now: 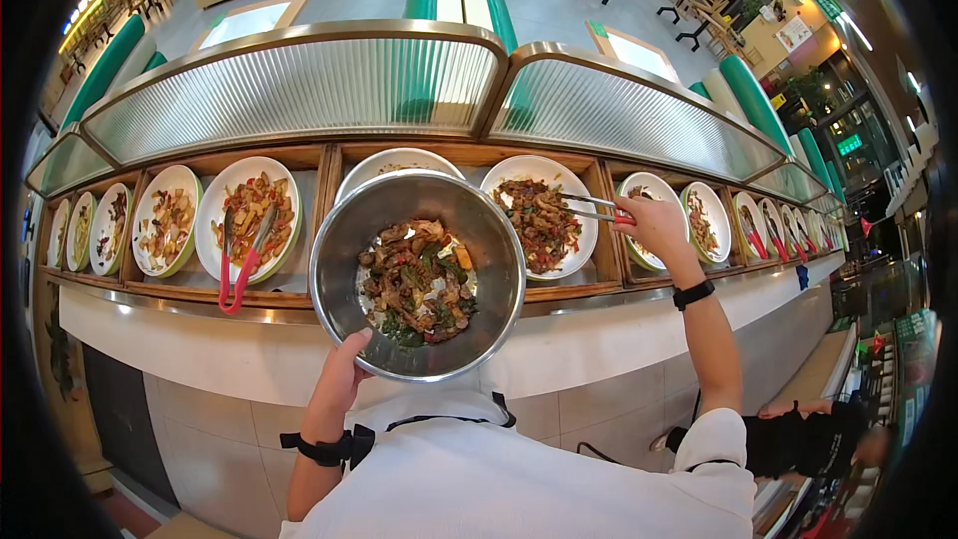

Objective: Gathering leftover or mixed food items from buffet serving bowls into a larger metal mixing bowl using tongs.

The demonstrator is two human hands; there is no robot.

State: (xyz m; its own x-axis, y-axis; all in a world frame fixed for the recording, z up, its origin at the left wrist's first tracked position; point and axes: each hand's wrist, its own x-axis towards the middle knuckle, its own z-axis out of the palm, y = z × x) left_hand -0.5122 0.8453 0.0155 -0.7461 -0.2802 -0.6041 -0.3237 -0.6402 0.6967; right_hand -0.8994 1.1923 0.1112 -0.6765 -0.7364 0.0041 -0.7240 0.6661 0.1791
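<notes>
My left hand [346, 367] grips the near rim of a stainless steel bowl [419, 277], its thumb over the edge. Cooked meat with green leaves and red pepper pieces [419, 281] lies in the bowl. My right hand [655, 224] holds metal tongs [587, 207] by their red handles. The tongs' tips are at the food in a white serving dish [540, 217] to the right of the bowl. Behind the steel bowl, another white dish [400, 161] is partly hidden. Red-handled tongs [243, 269] rest in a dish of diced vegetables [254, 209] on the left.
More food dishes stand in wooden compartments [322, 217] on both sides. Ribbed glass guards [299, 101] with metal rims run behind them. A white counter edge [224, 344] lies on the near side. At the lower right is another person in dark clothes [804, 438].
</notes>
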